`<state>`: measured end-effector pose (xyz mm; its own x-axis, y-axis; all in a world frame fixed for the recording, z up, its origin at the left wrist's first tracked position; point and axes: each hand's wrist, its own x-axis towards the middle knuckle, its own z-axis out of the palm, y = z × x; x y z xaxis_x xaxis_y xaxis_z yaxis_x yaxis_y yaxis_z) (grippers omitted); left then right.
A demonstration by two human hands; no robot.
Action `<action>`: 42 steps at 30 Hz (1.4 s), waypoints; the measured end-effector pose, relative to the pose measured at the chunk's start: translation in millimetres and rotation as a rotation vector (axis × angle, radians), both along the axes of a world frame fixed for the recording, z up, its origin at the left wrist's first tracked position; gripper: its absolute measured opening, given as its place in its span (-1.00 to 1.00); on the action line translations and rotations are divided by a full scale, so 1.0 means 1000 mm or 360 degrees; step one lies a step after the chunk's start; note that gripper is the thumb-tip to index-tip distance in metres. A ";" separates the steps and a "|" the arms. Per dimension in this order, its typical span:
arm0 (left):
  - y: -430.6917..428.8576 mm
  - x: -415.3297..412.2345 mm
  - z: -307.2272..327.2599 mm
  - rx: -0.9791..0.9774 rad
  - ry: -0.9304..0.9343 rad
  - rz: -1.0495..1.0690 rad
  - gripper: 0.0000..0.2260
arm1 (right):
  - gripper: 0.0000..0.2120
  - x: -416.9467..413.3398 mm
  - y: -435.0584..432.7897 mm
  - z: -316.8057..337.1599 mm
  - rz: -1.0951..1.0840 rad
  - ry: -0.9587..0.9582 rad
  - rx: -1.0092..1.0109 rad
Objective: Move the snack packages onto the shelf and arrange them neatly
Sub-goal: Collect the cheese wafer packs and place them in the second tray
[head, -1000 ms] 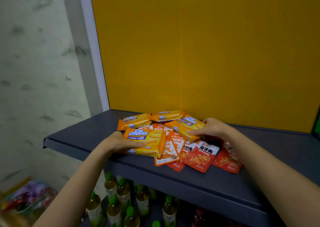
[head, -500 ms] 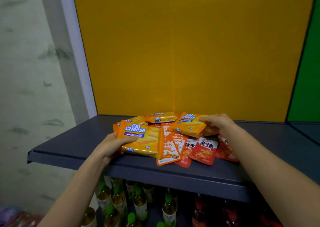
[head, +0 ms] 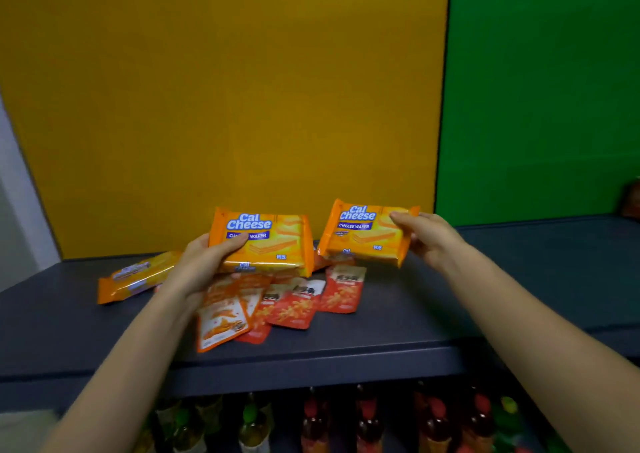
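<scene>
Wafer pack (head: 273, 243) in left hand (head: 204, 267) (second pack (head: 363, 234) in right hand (head: 429, 239)).

Bare left forearm (head: 133, 359), bare right forearm (head: 519, 317)

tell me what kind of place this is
Probably a shop, or a mock-up of one: a dark shelf with wafer packs and red snack pouches, rows of drink bottles on the level below, and a yellow panel and a green panel behind it.

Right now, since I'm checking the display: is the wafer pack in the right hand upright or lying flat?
Upright: the right hand holds the wafer pack on edge, label facing the camera.
</scene>
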<state>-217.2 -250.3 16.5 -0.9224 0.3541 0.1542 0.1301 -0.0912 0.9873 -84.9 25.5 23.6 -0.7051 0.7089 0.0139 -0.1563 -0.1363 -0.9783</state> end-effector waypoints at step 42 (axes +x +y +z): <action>0.671 0.282 0.025 0.0015 0.0068 -0.0783 -0.96 | -0.74 0.391 0.531 0.043 -0.0957 -0.0197 0.0593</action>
<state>64.5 420.6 41.1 -0.6389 0.7446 0.1935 0.1095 -0.1610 0.9809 306.0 556.7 66.3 -0.2058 0.9389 0.2759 0.0159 0.2851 -0.9584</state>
